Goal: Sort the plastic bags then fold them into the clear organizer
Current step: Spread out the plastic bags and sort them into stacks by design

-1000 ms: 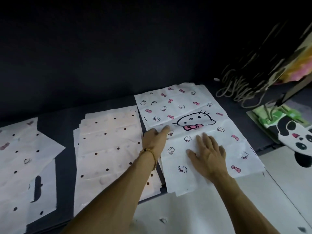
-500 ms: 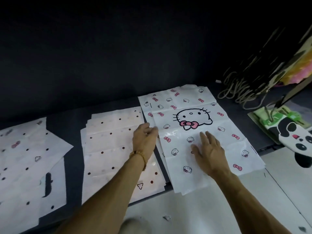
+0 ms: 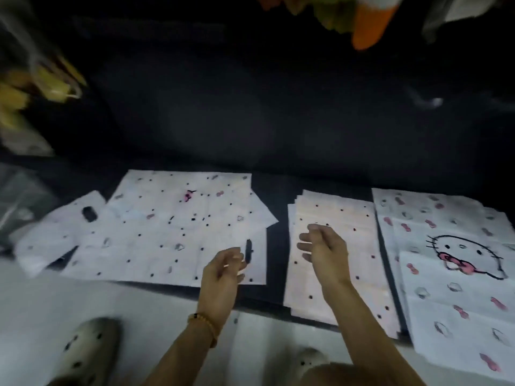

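Observation:
Three groups of white plastic bags lie flat on a dark mat. A spread pile with black dots and small prints is at the left. A neat stack of dotted bags is in the middle. Cat-face bags with pink bows lie at the right. My left hand hovers over the left pile's right edge, fingers loosely curled, holding nothing. My right hand hovers above the middle stack, fingers apart and empty. A clear plastic thing shows blurred at the far left.
My two light clogs stand on the pale floor in front of the mat. A dark wall rises behind the bags. Blurred yellow items hang upper left and an orange one at the top.
The view has swung left. Both hands have lifted off the cat-face bags and moved left, now over the middle stack and the left pile.

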Demonstrator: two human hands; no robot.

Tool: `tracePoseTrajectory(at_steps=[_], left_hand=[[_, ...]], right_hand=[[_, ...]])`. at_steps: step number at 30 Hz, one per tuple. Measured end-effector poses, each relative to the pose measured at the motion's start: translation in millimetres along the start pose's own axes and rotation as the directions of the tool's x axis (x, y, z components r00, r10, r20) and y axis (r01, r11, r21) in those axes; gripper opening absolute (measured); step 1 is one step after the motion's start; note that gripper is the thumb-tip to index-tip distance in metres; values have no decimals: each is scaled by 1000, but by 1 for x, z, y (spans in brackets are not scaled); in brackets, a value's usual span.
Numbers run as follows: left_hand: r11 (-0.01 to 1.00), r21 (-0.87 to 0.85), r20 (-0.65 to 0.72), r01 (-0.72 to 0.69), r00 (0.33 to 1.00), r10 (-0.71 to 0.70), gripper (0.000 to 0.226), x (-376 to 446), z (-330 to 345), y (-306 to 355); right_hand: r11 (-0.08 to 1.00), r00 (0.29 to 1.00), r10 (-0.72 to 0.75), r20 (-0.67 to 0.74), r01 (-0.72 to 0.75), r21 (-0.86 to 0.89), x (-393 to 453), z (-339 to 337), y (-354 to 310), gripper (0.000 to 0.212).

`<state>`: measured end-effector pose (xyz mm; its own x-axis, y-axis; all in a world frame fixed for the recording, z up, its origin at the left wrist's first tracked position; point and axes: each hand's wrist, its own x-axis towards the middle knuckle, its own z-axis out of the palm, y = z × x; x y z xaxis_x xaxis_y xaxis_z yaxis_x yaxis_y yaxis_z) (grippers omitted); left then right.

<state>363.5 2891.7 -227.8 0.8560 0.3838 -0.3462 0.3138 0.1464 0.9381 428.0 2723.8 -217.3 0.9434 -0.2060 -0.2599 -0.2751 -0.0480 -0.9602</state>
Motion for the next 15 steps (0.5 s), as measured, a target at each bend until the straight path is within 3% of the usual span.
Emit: tracePoseTrajectory(at_steps=[4, 7, 8, 12, 14, 15], left_hand=[[999, -2, -211, 54, 976, -53, 14, 14, -92, -5], [993, 30, -299, 112, 949, -98, 12, 29, -145, -16], [991, 22, -329, 134, 937, -119, 14, 35, -159, -20], [982, 9, -429, 188, 888, -166, 29, 58, -194, -35], [975, -16, -460, 223, 864, -205, 39, 70, -203, -41], [970, -36, -473, 239, 851, -227, 44, 76, -206, -43]], right_hand=[[975, 980, -48, 193, 88, -206, -1, 84, -3, 18], [886, 928, -47, 371, 210, -414, 5, 141, 7, 8], [836, 905, -45, 424, 266, -480, 9, 158, 13, 15], [568, 794, -56, 605, 523, -635, 25, 220, 25, 52], [362, 749, -58, 660, 632, -685, 32, 244, 31, 71], [241, 759, -56, 648, 640, -729, 36, 254, 34, 80]])
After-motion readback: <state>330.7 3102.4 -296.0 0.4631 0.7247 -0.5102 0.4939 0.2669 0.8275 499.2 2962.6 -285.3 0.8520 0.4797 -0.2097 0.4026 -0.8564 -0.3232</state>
